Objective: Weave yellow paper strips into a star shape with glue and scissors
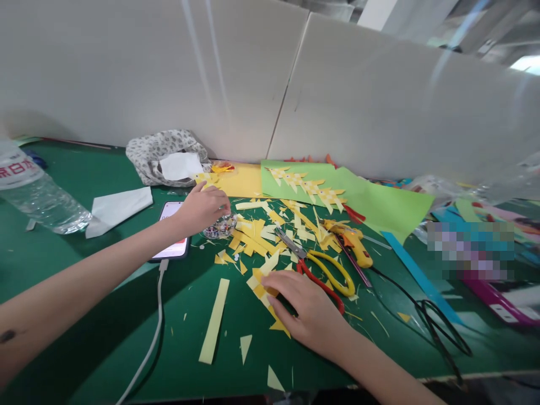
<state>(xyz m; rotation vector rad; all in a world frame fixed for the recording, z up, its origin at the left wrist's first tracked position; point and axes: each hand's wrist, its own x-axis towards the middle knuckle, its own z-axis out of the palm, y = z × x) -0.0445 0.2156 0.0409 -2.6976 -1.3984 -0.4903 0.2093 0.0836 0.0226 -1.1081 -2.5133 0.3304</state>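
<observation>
My left hand reaches over a small heap of googly eyes, its fingers curled; whatever is between the fingertips is hidden. Just behind it lies a yellow checked paper piece. A woven yellow paper piece lies under the fingers of my right hand, held between thumb and forefinger against the table. Scissors with one red and one yellow handle rest beside that hand, blades slightly apart. Yellow paper scraps spread between both hands.
A phone with a white cable lies beneath my left forearm. Right of the scissors are a yellow glue gun and its black cord. Woven paper fish lie on green paper. A water bottle stands left.
</observation>
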